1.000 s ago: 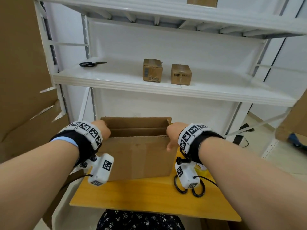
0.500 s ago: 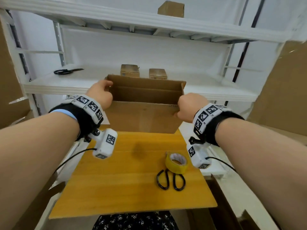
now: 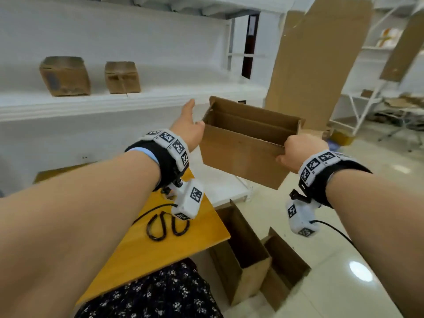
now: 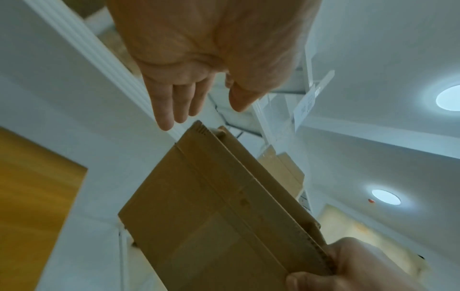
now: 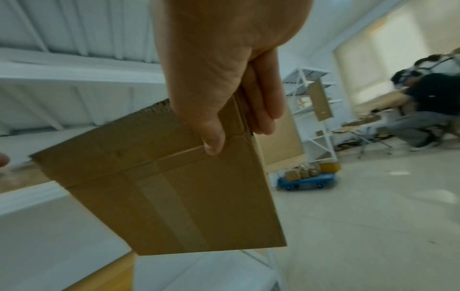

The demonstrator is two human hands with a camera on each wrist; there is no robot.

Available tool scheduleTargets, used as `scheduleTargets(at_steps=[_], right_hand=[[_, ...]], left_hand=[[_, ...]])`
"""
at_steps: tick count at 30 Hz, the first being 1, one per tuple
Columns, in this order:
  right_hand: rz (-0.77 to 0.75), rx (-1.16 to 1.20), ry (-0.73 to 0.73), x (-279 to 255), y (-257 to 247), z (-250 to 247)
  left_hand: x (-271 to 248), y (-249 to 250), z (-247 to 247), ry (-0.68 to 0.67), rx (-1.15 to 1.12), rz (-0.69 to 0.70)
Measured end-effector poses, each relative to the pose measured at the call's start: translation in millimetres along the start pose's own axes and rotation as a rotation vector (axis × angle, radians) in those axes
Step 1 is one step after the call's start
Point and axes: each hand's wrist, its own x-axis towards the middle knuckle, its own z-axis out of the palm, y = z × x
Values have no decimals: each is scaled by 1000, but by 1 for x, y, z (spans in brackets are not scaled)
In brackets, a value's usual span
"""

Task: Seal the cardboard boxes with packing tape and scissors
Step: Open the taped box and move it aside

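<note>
A: Where's the open cardboard box [image 3: 243, 154] right now?

B: In the air, off the edge of the wooden table [image 3: 160, 244] and over the floor. Only the right hand [image 3: 296, 152] carries it, thumb on the outer wall and fingers curled over the rim at that end, as the right wrist view shows plainly.

A: And the left hand [image 3: 189, 129]?

B: Spread and relaxed, fingers straight, just beside the far end of the box from the grip. In the left wrist view its fingertips [image 4: 166, 120] hang clear of the corner, so it holds nothing.

A: Which way does the box lie?

B: Its long axis runs away from the gripping hand toward the loose hand, and that far end sits a little higher. The mouth faces up, flaps not folded shut.

A: How far along would you say?

B: The underside carries a strip of tape [image 5: 171, 212] along its seam, so I'd judge the bottom sealed. The top is still open. The scissors [image 3: 166, 226] lie on the table under the left wrist; I can't see a tape roll. Two more open boxes [image 3: 252, 255] stand on the floor below the grip, so several seem left.
</note>
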Motion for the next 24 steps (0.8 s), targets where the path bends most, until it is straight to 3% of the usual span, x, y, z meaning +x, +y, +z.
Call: scheduleTargets(at_steps=[5, 12, 15, 19, 24], right_hand=[[193, -67, -240, 4, 61, 77], [185, -334, -512, -9, 108, 175], [153, -397, -615, -6, 120, 203], [243, -242, -620, 1, 123, 245], [229, -48, -719, 7, 122, 287]], left_hand=[[-1, -3, 108, -301, -153, -153], [-7, -7, 237, -566, -282, -354], [1, -16, 278, -605, -277, -406], [15, -27, 312, -591, -271, -430], [24, -53, 333, -561, -246, -487]])
